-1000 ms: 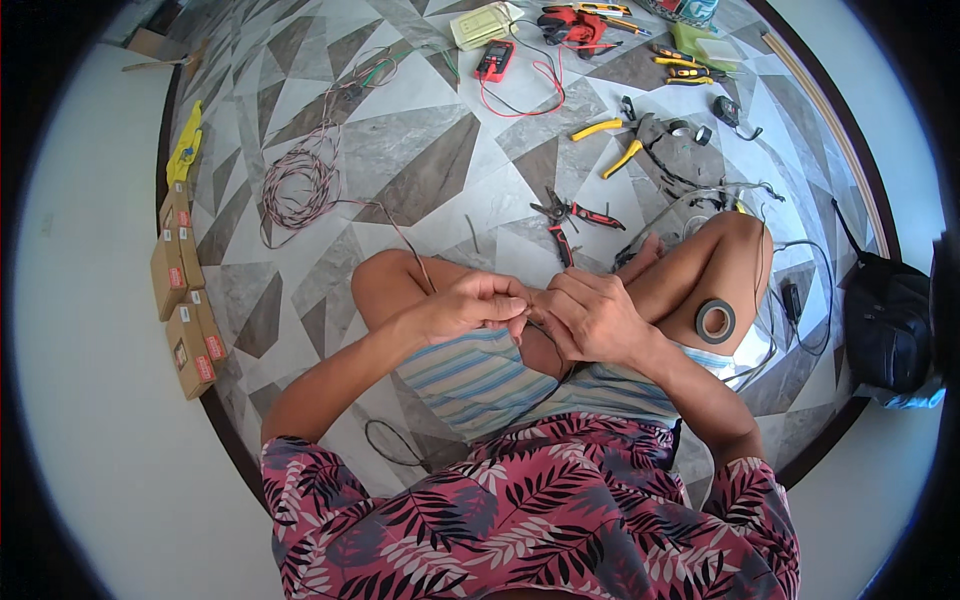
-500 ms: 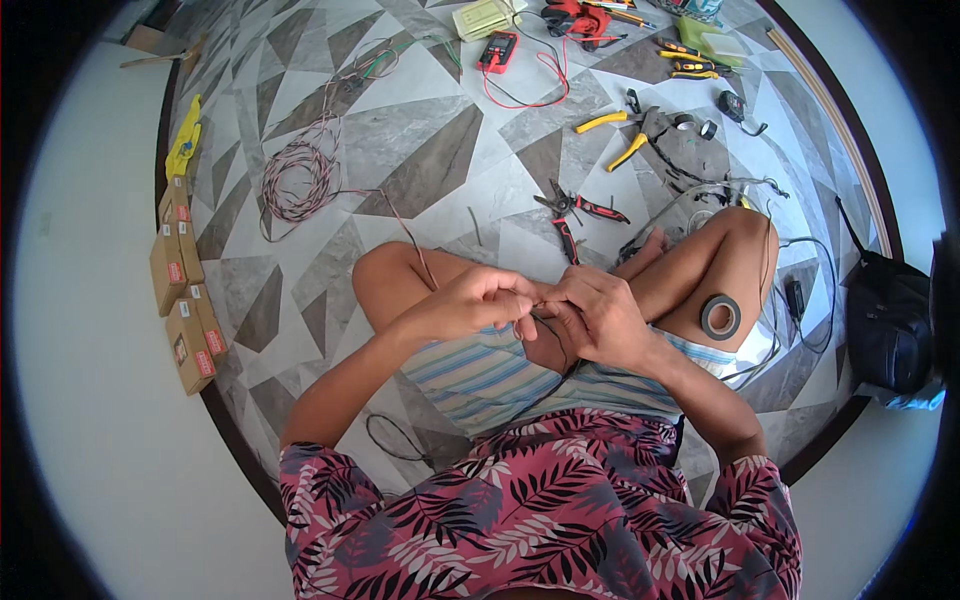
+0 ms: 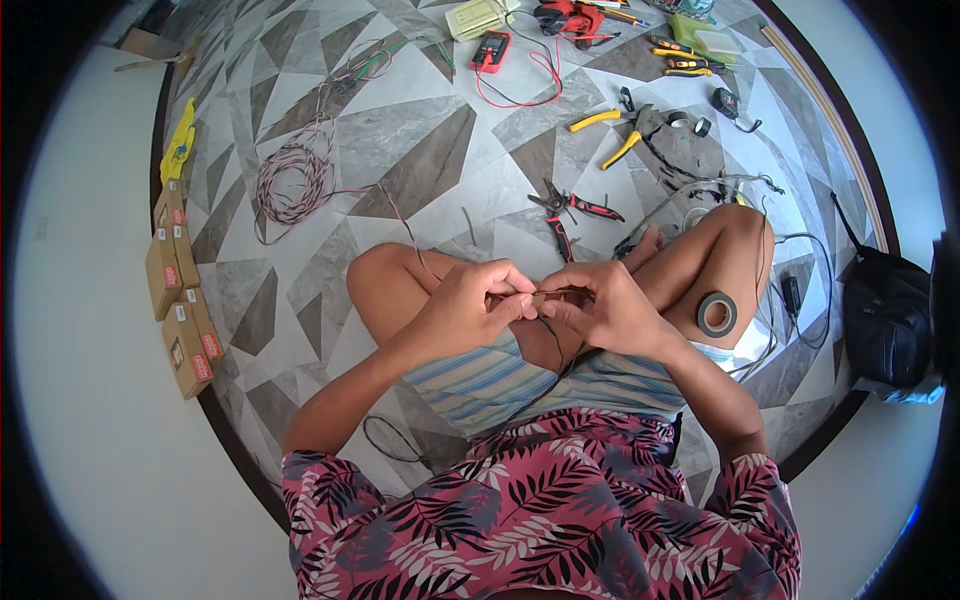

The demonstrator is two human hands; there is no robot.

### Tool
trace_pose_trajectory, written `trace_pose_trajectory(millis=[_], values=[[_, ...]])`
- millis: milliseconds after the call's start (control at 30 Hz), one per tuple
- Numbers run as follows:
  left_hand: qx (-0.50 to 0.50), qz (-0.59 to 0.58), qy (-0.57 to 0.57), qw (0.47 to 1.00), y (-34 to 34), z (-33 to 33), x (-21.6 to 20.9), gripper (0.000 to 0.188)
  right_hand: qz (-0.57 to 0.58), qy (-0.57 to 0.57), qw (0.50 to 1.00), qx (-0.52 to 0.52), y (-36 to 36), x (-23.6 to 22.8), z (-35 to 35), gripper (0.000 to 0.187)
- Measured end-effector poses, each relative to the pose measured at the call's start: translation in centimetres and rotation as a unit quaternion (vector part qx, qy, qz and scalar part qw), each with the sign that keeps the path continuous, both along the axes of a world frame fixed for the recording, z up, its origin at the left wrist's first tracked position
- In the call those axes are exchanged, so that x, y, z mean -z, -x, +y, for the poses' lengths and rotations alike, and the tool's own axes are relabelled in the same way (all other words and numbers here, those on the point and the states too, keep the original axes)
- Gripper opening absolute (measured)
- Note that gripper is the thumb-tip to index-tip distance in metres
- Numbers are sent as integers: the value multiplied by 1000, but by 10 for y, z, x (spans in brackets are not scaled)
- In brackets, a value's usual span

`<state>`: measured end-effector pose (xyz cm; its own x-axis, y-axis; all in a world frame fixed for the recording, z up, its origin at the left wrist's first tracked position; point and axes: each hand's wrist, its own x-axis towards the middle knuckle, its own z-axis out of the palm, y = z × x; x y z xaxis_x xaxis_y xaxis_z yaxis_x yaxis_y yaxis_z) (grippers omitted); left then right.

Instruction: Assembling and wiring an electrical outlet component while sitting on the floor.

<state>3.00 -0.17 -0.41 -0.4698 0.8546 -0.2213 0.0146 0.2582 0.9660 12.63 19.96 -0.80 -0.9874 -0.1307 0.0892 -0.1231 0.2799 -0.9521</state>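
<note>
Two hands at work over crossed legs, fingertips almost meeting. Left hand (image 3: 470,305) curled, thumb and forefinger pinched shut on a thin dark wire (image 3: 552,292); right hand (image 3: 600,310) likewise closed, fingertips nipping the same wire just beside the left ones. Wire lying roughly level between the two pinches, long axis left to right; ends hidden inside the fingers, so impossible to tell which way any tip points. Another strand dropping from below the fingertips toward the lap, hard to follow against the striped shorts.

Far left of the fingers, a row of small cardboard boxes (image 3: 180,300), shut, contents unseen. Up and left, a loose coil of red and dark cable (image 3: 292,180). Just above the fingertips, red-handled pliers (image 3: 575,205) on the patterned floor (image 3: 400,120). Right of the right hand, a roll of black tape (image 3: 716,313) resting on the knee. Far right, a black bag (image 3: 885,325), partly cut off by the rim, contents hidden.
</note>
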Motion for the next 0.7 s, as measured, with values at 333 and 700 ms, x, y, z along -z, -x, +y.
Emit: trace_pose_trajectory(millis=[333, 700], values=[[9, 73, 22, 997, 2, 1, -6, 15, 191, -185, 962, -59, 5, 3, 5, 17], [32, -183, 24, 982, 15, 1, -7, 31, 158, -67, 985, -2, -1, 13, 8, 29]])
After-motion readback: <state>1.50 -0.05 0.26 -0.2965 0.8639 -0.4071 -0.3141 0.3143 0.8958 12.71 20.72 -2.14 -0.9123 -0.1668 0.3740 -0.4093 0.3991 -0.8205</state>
